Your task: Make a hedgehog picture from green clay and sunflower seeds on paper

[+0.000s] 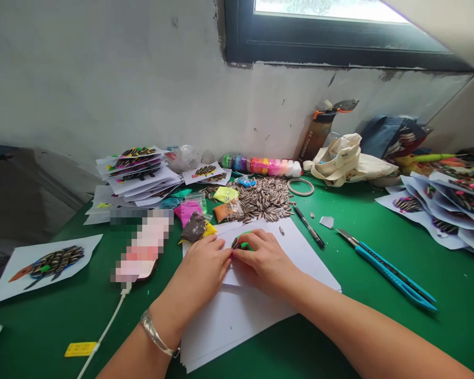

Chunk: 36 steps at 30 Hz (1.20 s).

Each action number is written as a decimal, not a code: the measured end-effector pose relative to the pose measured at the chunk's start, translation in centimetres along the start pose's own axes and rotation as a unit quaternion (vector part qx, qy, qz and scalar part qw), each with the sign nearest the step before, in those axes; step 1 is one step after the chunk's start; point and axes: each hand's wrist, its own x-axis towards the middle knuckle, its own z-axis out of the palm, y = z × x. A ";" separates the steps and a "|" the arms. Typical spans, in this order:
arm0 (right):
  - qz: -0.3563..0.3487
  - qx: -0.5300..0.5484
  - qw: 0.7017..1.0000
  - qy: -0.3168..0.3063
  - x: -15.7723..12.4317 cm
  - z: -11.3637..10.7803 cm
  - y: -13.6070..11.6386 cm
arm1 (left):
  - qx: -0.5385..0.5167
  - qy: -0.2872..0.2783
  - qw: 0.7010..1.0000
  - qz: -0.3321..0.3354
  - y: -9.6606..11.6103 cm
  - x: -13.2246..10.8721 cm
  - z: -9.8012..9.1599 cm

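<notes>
Your right fingers (247,247) curled over a small patch of green modelling clay (243,245) with a dark striped sunflower seed (235,243) at its left edge, though I cannot tell whether they were clenched on it or only pressing down. Your left fingers (221,247) came in from the other side, their tips just beside the seed and almost meeting your right hand, and their grip was also hidden. The clay and seed sat on a sheet of white paper (253,247), on top of a white paper stack (233,337), and your left hand (203,268) and right hand (263,258) rested over it. A silver bangle (156,331) circled your left wrist. A loose seed (281,230) lay on the paper just beyond your right hand. Farther up the green tabletop (418,337) were a heap of striped seeds (260,200) and small bags of coloured clay (191,216), with a row of clay tubs (260,166) behind them. A blurred phone (142,247) lay left of the paper, and a black pen (308,226) and blue-handled cutter (395,271) lay to its right. Finished seed pictures (43,268) lay out on the left, with more stacked at both far ends (138,171) (438,210)
</notes>
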 end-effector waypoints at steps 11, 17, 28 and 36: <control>0.059 0.020 0.997 0.039 -0.2 -1.0 1.8 | -0.028 0.027 0.999 -0.019 0.4 0.1 -0.4; 0.084 0.022 0.994 0.060 -0.5 -2.3 3.1 | -0.022 0.039 0.998 -0.040 0.9 0.3 -0.3; 0.059 0.025 0.998 0.023 -0.3 -1.9 2.3 | 0.000 0.065 0.997 -0.039 1.3 0.4 0.7; 0.112 0.036 0.993 0.024 -0.4 -1.4 3.8 | -0.002 0.075 0.996 -0.056 0.6 0.3 0.0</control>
